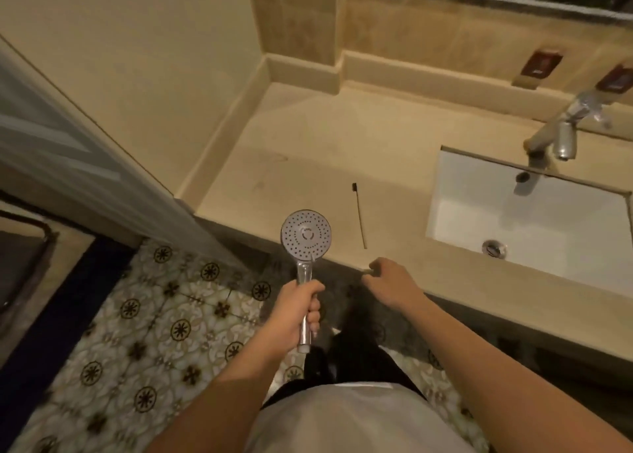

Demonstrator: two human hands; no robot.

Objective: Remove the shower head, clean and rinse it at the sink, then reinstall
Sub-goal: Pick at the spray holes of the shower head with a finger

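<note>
My left hand grips the chrome handle of the detached shower head. The round spray face points up toward me and hangs just over the front edge of the beige counter. My right hand hovers at the counter's front edge, right of the shower head, with its fingers curled. A small grey bit shows at its fingertips, and I cannot tell whether it is held. A thin toothbrush with a dark head lies on the counter between the shower head and the white sink.
A chrome faucet stands over the sink's back rim, and the drain is near the front. Two small red packets lean on the backsplash under a mirror. A glass door panel is at left. Patterned floor tiles lie below.
</note>
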